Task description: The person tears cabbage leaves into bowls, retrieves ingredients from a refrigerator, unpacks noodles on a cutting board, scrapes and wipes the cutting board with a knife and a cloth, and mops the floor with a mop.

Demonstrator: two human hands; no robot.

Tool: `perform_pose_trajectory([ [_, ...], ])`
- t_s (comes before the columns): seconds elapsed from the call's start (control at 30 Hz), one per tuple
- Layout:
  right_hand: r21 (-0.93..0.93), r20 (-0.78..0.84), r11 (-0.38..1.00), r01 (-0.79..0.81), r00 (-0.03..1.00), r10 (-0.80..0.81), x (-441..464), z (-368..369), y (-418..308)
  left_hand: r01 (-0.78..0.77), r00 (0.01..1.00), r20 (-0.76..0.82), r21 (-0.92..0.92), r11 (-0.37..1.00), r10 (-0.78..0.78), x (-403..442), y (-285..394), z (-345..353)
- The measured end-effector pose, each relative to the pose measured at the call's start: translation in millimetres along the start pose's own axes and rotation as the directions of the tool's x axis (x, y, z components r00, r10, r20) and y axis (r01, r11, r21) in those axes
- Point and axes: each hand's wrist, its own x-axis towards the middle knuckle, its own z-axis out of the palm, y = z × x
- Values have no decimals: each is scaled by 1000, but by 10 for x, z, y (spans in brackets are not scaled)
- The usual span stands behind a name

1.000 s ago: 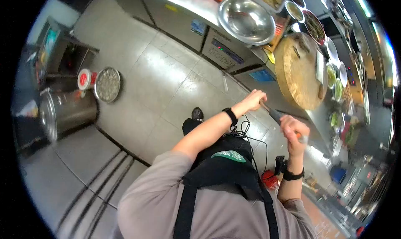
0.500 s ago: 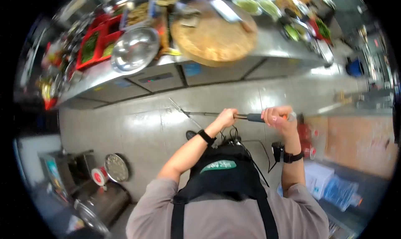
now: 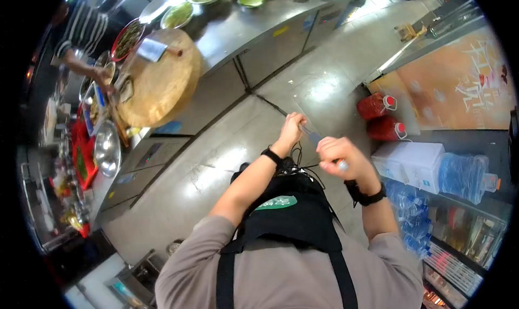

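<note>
My left hand (image 3: pixel 292 129) is closed around the pole of a long-handled floor squeegee (image 3: pixel 310 134). Further up, my right hand (image 3: pixel 341 156) grips the end of the same handle, its tip poking out past the fist. The pole slants away from me over the floor to the foot of the steel counter (image 3: pixel 216 101), where the thin head is hard to make out. Both wrists wear black bands, and a black apron (image 3: pixel 286 222) hangs below my arms.
A round chopping board (image 3: pixel 162 87) with a cleaver (image 3: pixel 152 49) stands on the counter, near a metal bowl (image 3: pixel 107 148). Another person's arm (image 3: pixel 86 67) reaches in at left. Red jugs (image 3: pixel 373 106), a white box (image 3: pixel 411 163) and a water bottle (image 3: pixel 462 176) are at right.
My view has turned right, so the counter now runs diagonally and the jugs and bottles show more. The squeegee has swung from pointing left to pointing forward. Both hands keep their grip.
</note>
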Motion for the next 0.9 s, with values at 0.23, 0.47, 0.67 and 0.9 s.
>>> perform_pose_trajectory([
  [0.23,-85,-21,994,71,997,-73,-53,-529,639,-55,999,0,64,996,55,808,-286,493],
  [0.47,-100,-159,993,-61,986,44,-31,-1524,338,-157,895,434,97,983,100,1758,308,700],
  [0.67,51,-450,974,-220,866,219,-119,-2272,-278,-261,719,662,-24,965,211,2195,1253,1214],
  [0.9,-72,-971,983,-168,236,-31,-1108,-3061,442,-307,637,668,-236,922,384,2605,2330,2134],
])
